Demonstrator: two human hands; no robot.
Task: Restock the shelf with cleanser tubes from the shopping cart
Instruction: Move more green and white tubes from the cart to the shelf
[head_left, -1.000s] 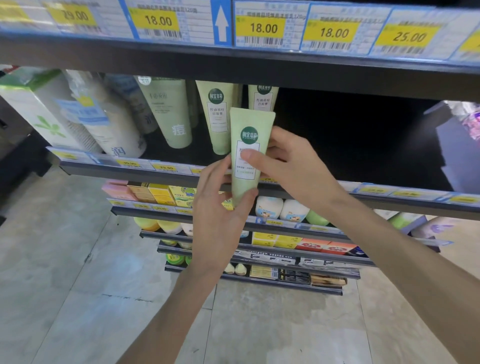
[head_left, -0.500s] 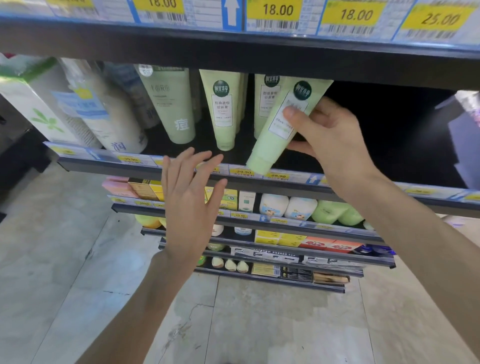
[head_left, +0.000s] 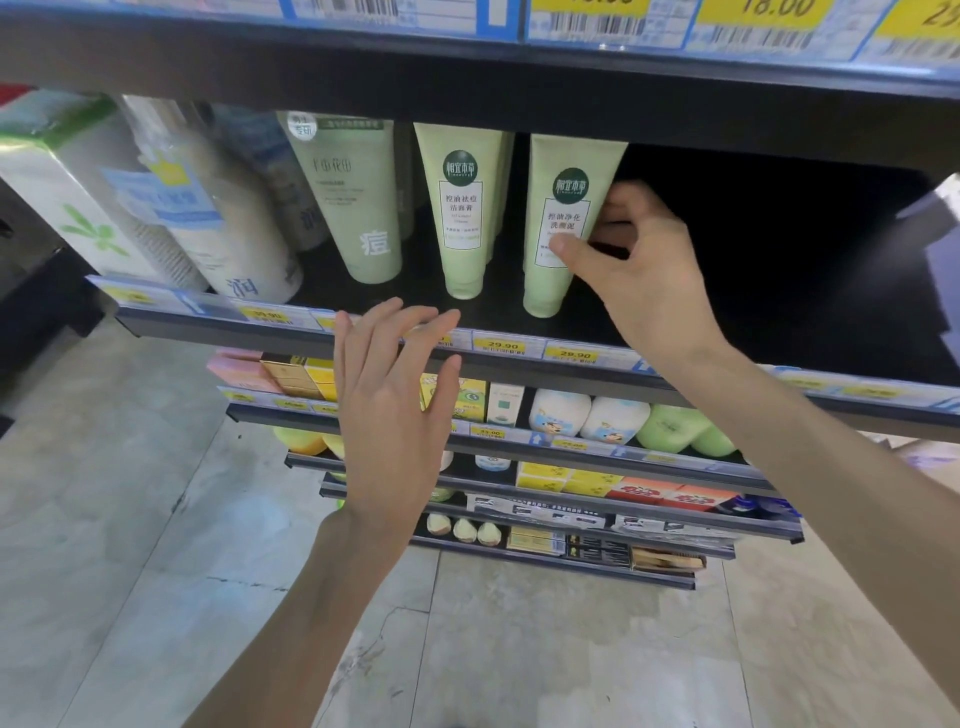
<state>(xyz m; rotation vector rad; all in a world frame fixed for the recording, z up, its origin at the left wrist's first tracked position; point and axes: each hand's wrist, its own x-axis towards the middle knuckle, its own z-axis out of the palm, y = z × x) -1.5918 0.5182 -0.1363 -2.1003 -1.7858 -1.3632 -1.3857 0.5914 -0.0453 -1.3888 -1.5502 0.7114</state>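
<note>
Right hand (head_left: 644, 270) pinches a tube (head_left: 563, 223) standing cap-down on the shelf (head_left: 727, 322); left hand (head_left: 389, 410) hovers, fingers straight

One head-worn wide-angle view looks forward and down from close before the shelf (head_left: 519, 322), its front edge crossing mid-frame, floor (head_left: 130, 571) below.

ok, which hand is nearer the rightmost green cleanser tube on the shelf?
Right. The right hand holds the rightmost green cleanser tube, thumb across its label. The left hand is open, lower and to the left, in front of the shelf edge.
</note>
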